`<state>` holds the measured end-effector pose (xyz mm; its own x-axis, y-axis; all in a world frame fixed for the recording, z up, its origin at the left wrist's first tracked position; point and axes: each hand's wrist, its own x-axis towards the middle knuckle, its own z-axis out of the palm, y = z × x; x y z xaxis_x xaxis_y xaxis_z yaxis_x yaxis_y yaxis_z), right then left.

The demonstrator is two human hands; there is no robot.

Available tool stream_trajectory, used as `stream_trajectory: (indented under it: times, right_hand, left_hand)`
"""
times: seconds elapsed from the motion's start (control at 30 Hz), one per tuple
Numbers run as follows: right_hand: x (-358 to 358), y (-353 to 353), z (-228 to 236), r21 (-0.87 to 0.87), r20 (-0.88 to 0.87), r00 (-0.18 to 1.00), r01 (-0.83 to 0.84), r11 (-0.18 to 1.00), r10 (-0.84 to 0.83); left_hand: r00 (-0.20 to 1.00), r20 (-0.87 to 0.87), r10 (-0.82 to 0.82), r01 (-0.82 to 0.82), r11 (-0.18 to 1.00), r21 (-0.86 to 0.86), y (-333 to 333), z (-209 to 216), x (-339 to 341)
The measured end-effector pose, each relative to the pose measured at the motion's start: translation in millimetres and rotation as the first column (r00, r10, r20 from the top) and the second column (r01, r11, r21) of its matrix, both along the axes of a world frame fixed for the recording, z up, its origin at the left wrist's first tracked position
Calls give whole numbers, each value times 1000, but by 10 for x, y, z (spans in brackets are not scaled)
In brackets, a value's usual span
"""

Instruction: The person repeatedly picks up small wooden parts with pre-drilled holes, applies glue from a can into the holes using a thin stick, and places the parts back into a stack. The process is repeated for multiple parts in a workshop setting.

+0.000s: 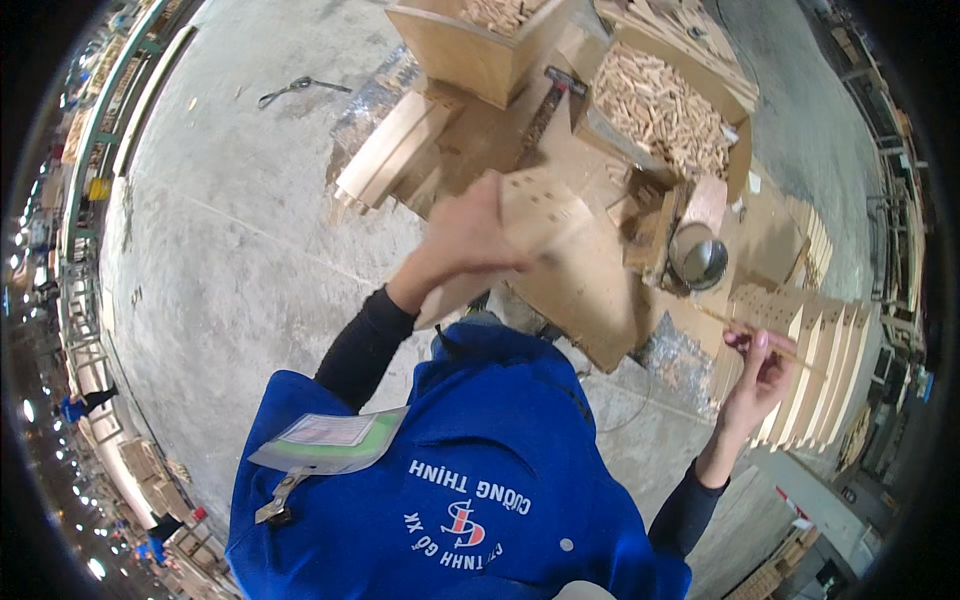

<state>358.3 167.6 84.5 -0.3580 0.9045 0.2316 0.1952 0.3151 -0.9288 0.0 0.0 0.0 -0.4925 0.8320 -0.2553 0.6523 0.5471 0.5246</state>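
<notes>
My left hand, blurred by motion, is closed on a pale wooden board with several small holes near its far end. The board is tilted over the worktop, close to my body. Out to the right, my right hand pinches a thin wooden stick, its tip pointing up and left. Beyond that tip stands a round tin, with something dark and shiny inside. A stack of drilled boards lies just past my right hand.
A cardboard box full of wooden dowels sits at the far right of the worktop. Left of it lie a hammer and a wooden bin with more dowels. Stacked wooden pieces rest at the left edge; a strap lies on the floor.
</notes>
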Motion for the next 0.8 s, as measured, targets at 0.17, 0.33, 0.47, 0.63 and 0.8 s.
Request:
stream_trajectory:
  times: [0.17,0.33,0.47,0.63,0.8]
  right_hand:
    - [74,-104,61,2,12,989,149,989,-149]
    - [65,-124,47,-10,37,967,251,968,-250]
    - [10,-219,122,21,84,950,301,953,-302]
    - [-243,-332,239,58,143,933,324,944,-329]
    - [-464,-387,279,60,145,927,340,938,-345]
  left_hand:
    - [970,-77,231,-227,972,56,-160,-69,-1286]
    - [896,-335,290,-345,932,-116,-233,-293,-2579]
    - [903,-334,272,-338,928,-159,-118,-577,-3297]
    - [936,-268,228,-271,953,-138,-53,-1170,-3820]
    - [939,-296,176,-251,938,-240,-45,-1557,-3778]
